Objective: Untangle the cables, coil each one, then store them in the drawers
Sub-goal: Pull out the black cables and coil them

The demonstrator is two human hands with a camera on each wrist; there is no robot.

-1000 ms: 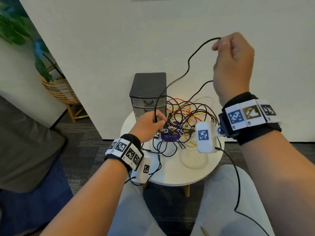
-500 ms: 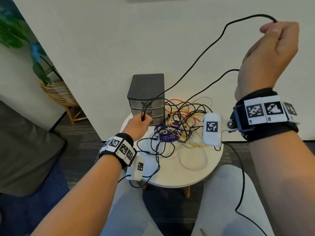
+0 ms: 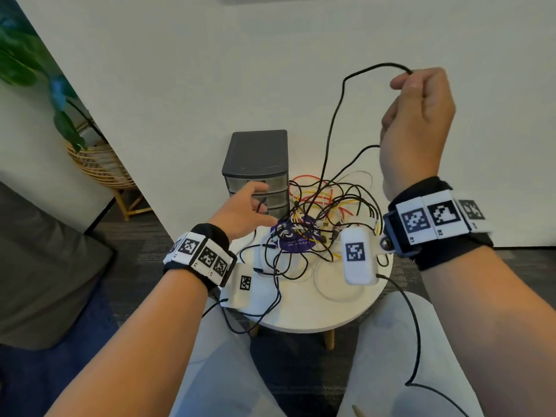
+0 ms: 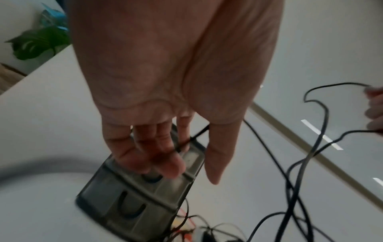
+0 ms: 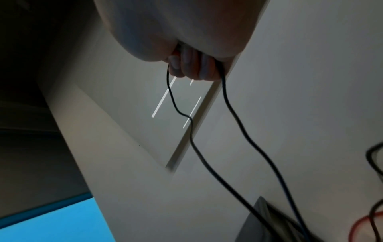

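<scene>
A tangle of black, red, yellow and white cables (image 3: 325, 212) lies on the small round white table (image 3: 316, 314). My right hand (image 3: 418, 115) is raised above it and grips a loop of black cable (image 3: 334, 115) in curled fingers (image 5: 192, 68); two strands (image 5: 234, 117) hang down to the pile. My left hand (image 3: 243, 212) reaches to the front of the dark grey drawer unit (image 3: 255, 158), whose drawers are closed. Its fingers (image 4: 165, 155) are spread and nearly straight by the upper drawers (image 4: 134, 204), and a thin black strand crosses the index finger.
A purple disc (image 3: 296, 239) sits under the tangle. A clear cable loop (image 3: 337, 284) lies near the table's front. The white wall is right behind the table. A plant in a rattan basket (image 3: 99, 167) and a grey sofa (image 3: 45, 266) stand to the left.
My right hand has come left and slightly down, and the black cable it holds has slackened. My left hand's fingers have opened from their grip and now point at the drawers.
</scene>
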